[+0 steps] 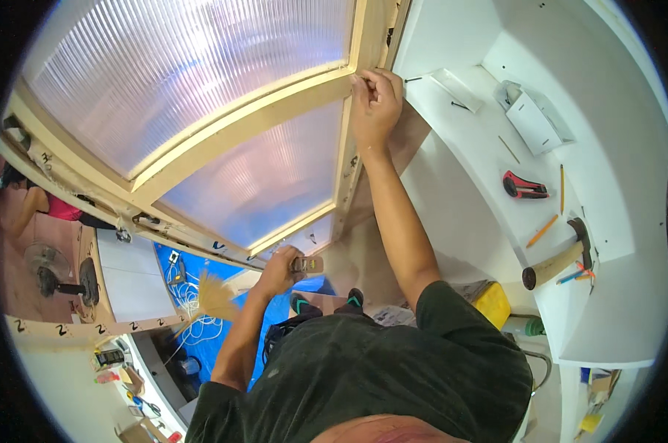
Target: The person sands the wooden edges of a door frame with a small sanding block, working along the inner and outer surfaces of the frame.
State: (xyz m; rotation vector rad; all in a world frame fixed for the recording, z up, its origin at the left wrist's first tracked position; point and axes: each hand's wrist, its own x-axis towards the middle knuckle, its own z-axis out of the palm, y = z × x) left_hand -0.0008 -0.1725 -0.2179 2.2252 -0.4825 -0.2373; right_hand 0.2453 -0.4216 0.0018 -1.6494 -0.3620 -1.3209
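A wooden frame (201, 140) with ribbed translucent panels (223, 52) stands before me, filling the upper left. My right hand (377, 103) is raised to its right-hand upright, fingers curled and thumb pressed in a pinch by the joint of a crosspiece. What the pinch holds, if anything, is too small to name. Lower down, near the frame's bottom end, my left hand (277, 272) is closed around a small flat brownish bottle (308, 264) with a label. That bottle sticks out to the right of the fingers.
White shelving (489, 170) on the right bears a red utility knife (524, 186), a hammer (552, 267), pencils (543, 230) and a small white box (533, 122). Blue sheeting (227, 336), white cable (201, 328) and a straw broom (214, 297) lie left. Another person (42, 199) is beyond the frame, near a fan (50, 269).
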